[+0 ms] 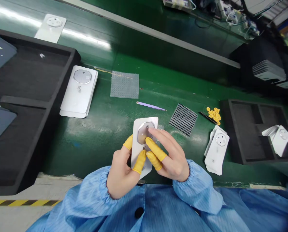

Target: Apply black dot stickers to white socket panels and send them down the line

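Observation:
My left hand is closed around a white phone back cover, tilted up, with a thumb in a yellow finger cot across its lower face. The cover has a grey octagonal camera ring. Over that ring reach the fingers of my right hand. They are stretched out and apart, two in yellow cots and a bare one at the ring's upper right. Nothing shows between them. Behind the cover, a small clear film partly shows. A purple pair of tweezers lies beyond.
White covers are stacked at left beside a black tray. A translucent dotted sheet, a black sheet of small parts and yellow finger cots lie ahead. More covers and another black tray stand right.

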### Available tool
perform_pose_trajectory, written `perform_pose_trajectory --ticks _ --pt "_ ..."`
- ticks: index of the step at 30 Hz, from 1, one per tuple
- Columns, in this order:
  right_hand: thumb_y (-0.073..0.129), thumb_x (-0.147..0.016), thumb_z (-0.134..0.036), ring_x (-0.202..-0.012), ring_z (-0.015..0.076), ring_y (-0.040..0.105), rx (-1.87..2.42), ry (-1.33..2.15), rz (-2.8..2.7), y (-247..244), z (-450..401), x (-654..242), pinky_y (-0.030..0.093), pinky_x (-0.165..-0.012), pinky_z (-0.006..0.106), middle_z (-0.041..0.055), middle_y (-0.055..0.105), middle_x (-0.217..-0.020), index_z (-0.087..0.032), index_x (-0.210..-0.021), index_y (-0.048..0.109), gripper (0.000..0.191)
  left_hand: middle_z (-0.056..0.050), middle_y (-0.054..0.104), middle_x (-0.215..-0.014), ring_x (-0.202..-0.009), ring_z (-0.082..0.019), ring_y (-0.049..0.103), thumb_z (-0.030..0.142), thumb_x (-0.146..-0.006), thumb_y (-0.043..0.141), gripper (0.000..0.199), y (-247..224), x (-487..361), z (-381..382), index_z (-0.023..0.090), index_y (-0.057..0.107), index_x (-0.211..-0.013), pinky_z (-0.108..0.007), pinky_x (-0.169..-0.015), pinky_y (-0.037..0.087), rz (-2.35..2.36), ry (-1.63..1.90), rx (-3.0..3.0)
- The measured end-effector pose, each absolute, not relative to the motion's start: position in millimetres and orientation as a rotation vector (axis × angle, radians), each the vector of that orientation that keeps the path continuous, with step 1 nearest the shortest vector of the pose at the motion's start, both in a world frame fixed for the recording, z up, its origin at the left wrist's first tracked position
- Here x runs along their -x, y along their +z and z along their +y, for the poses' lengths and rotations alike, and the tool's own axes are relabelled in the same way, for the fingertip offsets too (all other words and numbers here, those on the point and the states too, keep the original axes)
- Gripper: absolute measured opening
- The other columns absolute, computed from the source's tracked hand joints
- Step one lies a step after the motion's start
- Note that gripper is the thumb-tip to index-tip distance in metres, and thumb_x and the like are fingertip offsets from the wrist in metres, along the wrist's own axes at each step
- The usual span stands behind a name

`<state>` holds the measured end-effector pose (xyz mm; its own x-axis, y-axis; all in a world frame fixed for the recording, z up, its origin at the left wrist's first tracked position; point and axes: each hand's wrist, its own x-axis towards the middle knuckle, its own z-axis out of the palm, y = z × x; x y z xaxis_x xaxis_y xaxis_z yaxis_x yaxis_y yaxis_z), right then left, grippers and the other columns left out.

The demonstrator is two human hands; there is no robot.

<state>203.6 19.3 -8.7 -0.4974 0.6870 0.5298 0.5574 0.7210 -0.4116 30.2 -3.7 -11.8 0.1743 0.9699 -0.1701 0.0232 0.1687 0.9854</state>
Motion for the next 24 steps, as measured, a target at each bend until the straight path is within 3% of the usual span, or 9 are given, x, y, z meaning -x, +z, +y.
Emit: perform_pose_trajectory --ticks 4,8,12,20,24 --pt "0.051 -0.09 -0.017 -0.126 0.0287 0.052 0.927 0.308 -2.259 -1 26 -207 0.055 -0.094 0.049 0.0214 0.055 -0.131 -0.01 -0.117 0.057 0.028 -0.002 0.073 -0.09 -0.073 -0.019 0.068 0.01 -0.076 0.062 0.051 -11 -28 0 0.022 0.054 -0.124 -0.027 -0.064 0.055 1.157 0.862 -1.208" --pt "0.05 -0.091 -0.016 -0.131 0.0294 0.045 0.949 0.312 -2.238 -6 22 -203 0.054 -0.096 0.052 0.021 0.046 -0.141 -0.012 -0.124 0.051 0.034 -0.005 0.073 -0.097 -0.072 -0.021 0.069 0.009 -0.075 0.062 0.056 -10 -28 0 0.022 0.051 -0.129 -0.029 -0.064 0.056 1.156 0.868 -1.227" --pt "0.047 -0.09 -0.014 -0.137 0.0322 0.037 1.001 0.327 -2.21 -16 12 -193 0.05 -0.1 0.055 0.0252 0.037 -0.146 -0.006 -0.136 0.04 0.046 -0.006 0.073 -0.102 -0.08 -0.024 0.07 0.009 -0.075 0.062 0.057 -11 -27 -1 0.022 0.052 -0.129 -0.031 -0.067 0.057 1.21 0.879 -1.254" --pt "0.041 -0.094 -0.02 -0.126 0.0276 0.052 0.965 0.356 -2.043 -21 10 -198 0.054 -0.096 0.051 0.0163 0.049 -0.14 -0.015 -0.139 0.041 0.046 -0.005 0.072 -0.106 -0.079 -0.022 0.071 0.016 -0.076 0.07 0.061 -3 -28 1 0.024 0.051 -0.133 -0.026 -0.061 0.058 1.054 0.959 -0.994" --pt "0.046 -0.091 -0.018 -0.129 0.0286 0.049 0.948 0.3 -2.123 -10 12 -201 0.055 -0.096 0.048 0.0197 0.049 -0.14 -0.009 -0.136 0.044 0.045 -0.004 0.073 -0.103 -0.077 -0.021 0.071 0.017 -0.077 0.068 0.061 -1 -29 0 0.025 0.049 -0.135 -0.026 -0.064 0.059 1.05 0.966 -1.033"
